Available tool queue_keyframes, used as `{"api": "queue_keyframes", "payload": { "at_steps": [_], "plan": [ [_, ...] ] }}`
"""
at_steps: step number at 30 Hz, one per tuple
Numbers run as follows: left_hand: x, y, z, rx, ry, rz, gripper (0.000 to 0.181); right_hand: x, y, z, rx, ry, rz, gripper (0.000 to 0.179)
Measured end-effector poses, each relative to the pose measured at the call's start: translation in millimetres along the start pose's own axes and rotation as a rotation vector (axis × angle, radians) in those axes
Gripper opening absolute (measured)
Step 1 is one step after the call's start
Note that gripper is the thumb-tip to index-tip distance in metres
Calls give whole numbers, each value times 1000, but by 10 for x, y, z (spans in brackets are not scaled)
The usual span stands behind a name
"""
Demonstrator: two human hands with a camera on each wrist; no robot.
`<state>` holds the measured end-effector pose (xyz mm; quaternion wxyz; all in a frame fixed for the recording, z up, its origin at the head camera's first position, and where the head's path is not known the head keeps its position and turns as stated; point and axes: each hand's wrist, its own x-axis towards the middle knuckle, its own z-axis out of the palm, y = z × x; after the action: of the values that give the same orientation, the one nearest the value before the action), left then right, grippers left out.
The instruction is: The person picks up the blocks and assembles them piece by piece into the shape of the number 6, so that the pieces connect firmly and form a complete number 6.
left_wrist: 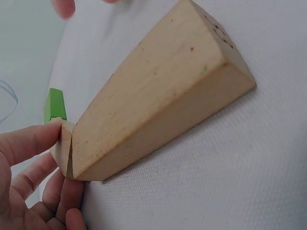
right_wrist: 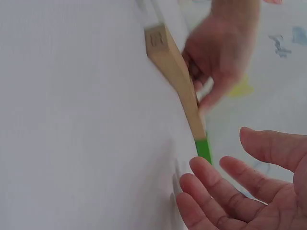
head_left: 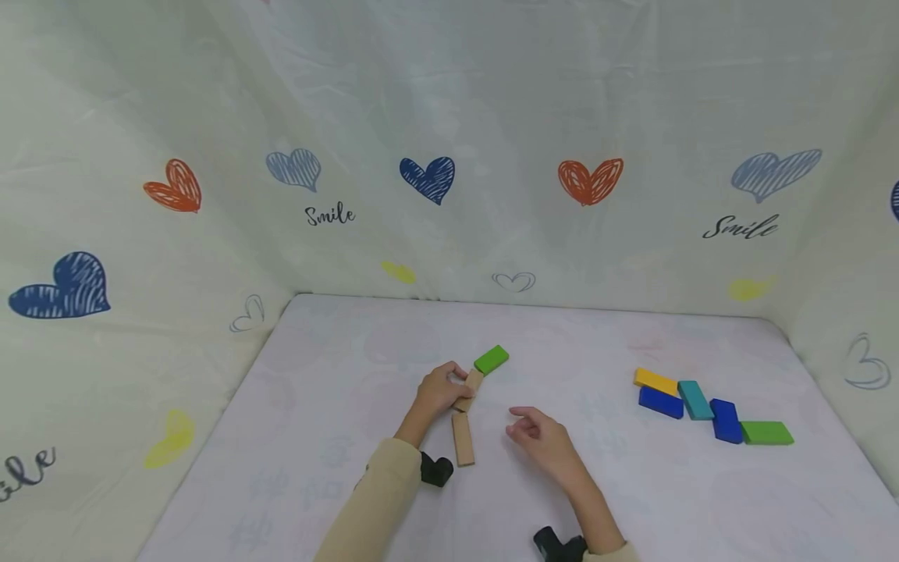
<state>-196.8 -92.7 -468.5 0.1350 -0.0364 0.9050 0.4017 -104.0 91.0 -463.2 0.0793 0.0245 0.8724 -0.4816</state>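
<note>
My left hand (head_left: pixel 437 392) pinches a plain wooden block (head_left: pixel 475 380) between thumb and fingers on the white table. The far end of this block meets a green block (head_left: pixel 492 359), which lies at a slant. At its near end stands a second wooden block (head_left: pixel 463 440); in the left wrist view this near block (left_wrist: pixel 153 91) looms large, its end marked with dark lines. Together the three form a bent line. To the right of the line, my right hand (head_left: pixel 546 443) is held with loosely bent fingers and nothing in them; in the right wrist view its fingers (right_wrist: pixel 235 201) are spread.
Toward the right of the table lies a staggered group: a yellow block (head_left: pixel 656 381), a blue block (head_left: pixel 661 403), a teal block (head_left: pixel 695 400), another blue block and a green block (head_left: pixel 768 432). A curtain printed with hearts hangs behind and beside the table (head_left: pixel 337 328).
</note>
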Motion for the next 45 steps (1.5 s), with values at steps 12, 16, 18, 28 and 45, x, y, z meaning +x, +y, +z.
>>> {"api": "queue_keyframes", "payload": {
  "at_steps": [12,16,18,28,45],
  "plan": [
    [-24,8,13,-9,1,10,25,-154,451,-874,-17,78,206,51],
    [-30,9,8,-1,5,11,24,-148,591,-1084,-36,116,284,58],
    [-32,8,6,1,7,13,24,-134,669,-1170,-38,147,323,61],
    [-37,17,1,-3,11,20,24,-98,992,-1523,-79,268,394,65],
    [-22,15,3,2,14,2,24,31,1194,-1713,122,237,436,62]
  ]
}}
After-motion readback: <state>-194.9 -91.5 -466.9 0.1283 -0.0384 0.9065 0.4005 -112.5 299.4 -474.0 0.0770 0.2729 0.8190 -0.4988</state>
